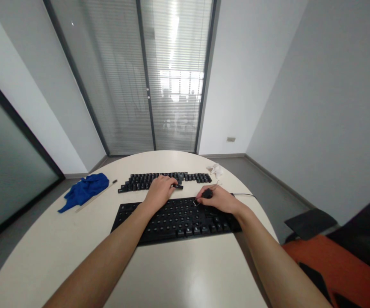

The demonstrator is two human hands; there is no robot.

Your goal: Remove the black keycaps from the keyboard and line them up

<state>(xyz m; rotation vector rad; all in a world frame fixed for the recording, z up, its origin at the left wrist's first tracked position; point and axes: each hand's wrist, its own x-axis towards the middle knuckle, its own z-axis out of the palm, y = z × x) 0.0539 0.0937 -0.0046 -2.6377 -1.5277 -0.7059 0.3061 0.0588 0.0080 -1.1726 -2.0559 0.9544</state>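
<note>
A black keyboard [168, 218] lies in front of me; much of it shows bare key switches, with keycaps on its front row and right part. My right hand [218, 199] is closed round the black handle of a keycap puller [207, 193], whose wire loop is over the keyboard's back rows. Past the keyboard's back edge, my left hand [159, 191] has its fingers closed at a long black keycap [179, 187]. Loose keycaps [140, 181] are set out in rows behind it, partly hidden by that hand.
On the round white table [59, 256], a blue cloth [87, 190] and a thin brush [96, 196] lie at left. A crumpled white tissue [216, 170] is at the back right. The keyboard's cable [244, 195] runs right. An orange chair [329, 265] stands beside the table.
</note>
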